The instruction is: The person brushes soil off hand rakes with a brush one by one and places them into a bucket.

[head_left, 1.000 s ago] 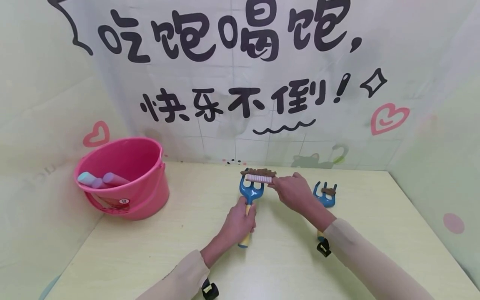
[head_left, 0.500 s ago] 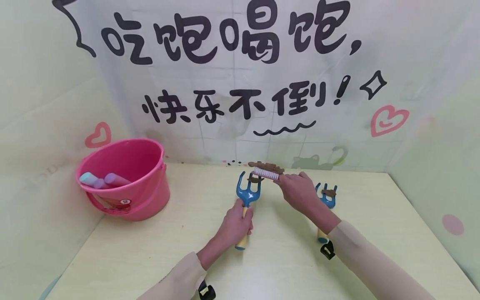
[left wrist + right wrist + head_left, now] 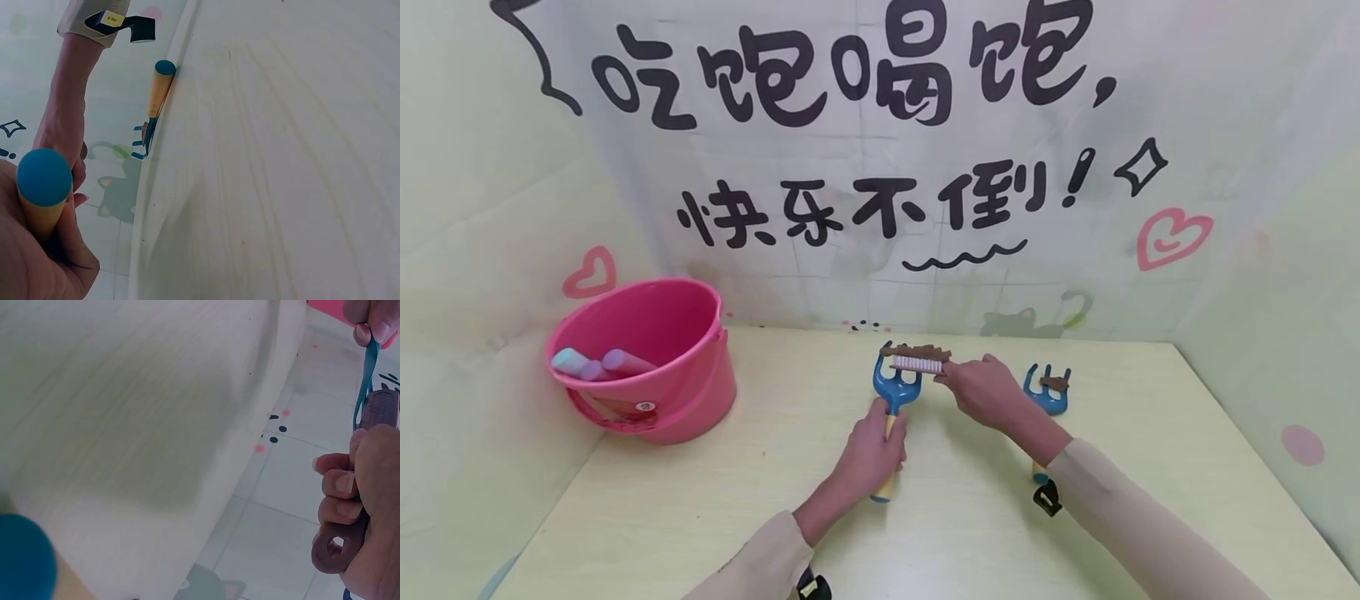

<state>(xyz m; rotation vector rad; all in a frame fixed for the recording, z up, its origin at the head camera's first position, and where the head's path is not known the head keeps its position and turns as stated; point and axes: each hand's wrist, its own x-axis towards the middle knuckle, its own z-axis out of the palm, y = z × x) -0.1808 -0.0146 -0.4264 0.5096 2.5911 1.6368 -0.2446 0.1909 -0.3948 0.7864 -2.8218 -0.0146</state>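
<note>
A pale table (image 3: 955, 525) fills the lower frame, a pink bucket (image 3: 647, 342) standing at left. At centre, a left hand (image 3: 871, 450) wraps its fingers round a blue garden fork (image 3: 897, 392); a second fork (image 3: 1048, 403) lies at right. A right hand's (image 3: 987, 392) fingers grip a brush (image 3: 917, 364) over the first fork's tines.
</note>
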